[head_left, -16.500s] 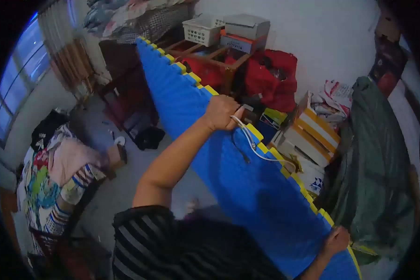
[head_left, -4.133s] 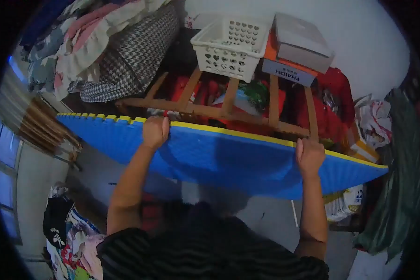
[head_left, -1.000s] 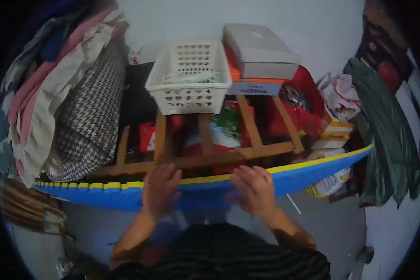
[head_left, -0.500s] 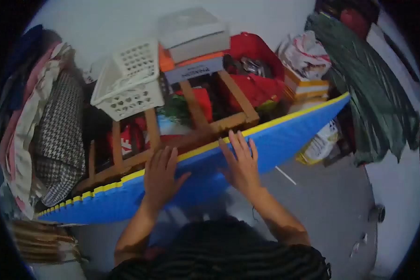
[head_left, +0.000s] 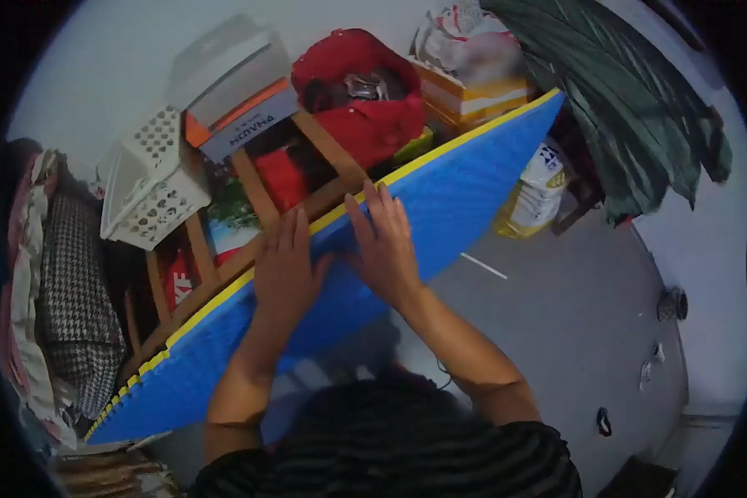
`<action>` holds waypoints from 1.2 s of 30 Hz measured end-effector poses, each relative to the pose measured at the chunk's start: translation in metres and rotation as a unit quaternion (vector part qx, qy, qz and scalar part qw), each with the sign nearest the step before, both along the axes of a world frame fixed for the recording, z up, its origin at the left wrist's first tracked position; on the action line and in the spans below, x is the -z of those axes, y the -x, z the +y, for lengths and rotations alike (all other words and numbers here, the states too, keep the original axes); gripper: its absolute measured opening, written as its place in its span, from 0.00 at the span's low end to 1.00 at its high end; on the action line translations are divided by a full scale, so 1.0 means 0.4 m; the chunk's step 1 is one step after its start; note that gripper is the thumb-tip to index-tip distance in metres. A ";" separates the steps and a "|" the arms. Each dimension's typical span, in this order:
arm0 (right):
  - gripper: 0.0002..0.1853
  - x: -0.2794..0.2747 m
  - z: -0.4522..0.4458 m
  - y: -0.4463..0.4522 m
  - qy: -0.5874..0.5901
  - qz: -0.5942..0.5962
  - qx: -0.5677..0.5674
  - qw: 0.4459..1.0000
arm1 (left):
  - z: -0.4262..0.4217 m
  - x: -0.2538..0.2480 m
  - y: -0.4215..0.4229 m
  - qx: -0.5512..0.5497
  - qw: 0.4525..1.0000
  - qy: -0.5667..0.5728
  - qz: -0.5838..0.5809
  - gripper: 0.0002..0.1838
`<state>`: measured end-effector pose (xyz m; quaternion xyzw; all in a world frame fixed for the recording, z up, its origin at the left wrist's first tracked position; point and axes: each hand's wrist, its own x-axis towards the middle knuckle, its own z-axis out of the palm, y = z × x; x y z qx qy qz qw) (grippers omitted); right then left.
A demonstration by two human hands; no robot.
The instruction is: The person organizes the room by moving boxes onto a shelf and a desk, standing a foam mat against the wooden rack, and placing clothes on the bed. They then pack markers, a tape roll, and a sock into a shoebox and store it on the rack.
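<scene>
Blocked straight ahead by the blue mat (head_left: 465, 195), slanting from lower left to upper right, with left hand (head_left: 286, 270) and right hand (head_left: 386, 245) on its near face, fingertips past the yellow edge (head_left: 440, 152). Narrows beyond that edge to gaps between wooden slats (head_left: 255, 187), over red packages (head_left: 284, 178). Hemmed in farther back by white basket (head_left: 162, 216), stacked boxes (head_left: 253, 124) and red bag (head_left: 373, 133). Tightens at the mat's left end beside the houndstooth bundle (head_left: 79, 290), and at the right beside the green cloth (head_left: 614, 108). Opens widest over the grey floor (head_left: 556, 307) right of the mat, past the white-and-yellow bag (head_left: 535, 191) and thin white stick (head_left: 484, 266).
</scene>
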<state>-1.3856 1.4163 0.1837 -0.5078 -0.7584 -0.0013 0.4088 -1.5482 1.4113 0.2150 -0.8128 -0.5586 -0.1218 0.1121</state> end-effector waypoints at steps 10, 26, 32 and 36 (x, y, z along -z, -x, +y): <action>0.29 0.053 0.001 -0.131 -0.001 0.063 0.000 0.998 | 0.057 -0.004 -0.199 0.114 0.989 -0.053 -0.073 0.36; 0.26 0.026 0.204 -0.519 -0.091 0.026 0.080 0.992 | 0.247 0.007 -0.553 0.178 0.976 -0.073 -0.105 0.28; 0.24 -0.064 0.368 -0.859 -0.113 -0.149 0.064 0.980 | 0.367 0.028 -0.846 0.069 0.989 -0.112 -0.067 0.28; 0.26 -0.099 0.488 -1.040 -0.050 -0.169 0.002 0.984 | 0.421 0.003 -1.000 0.016 0.995 -0.069 -0.067 0.29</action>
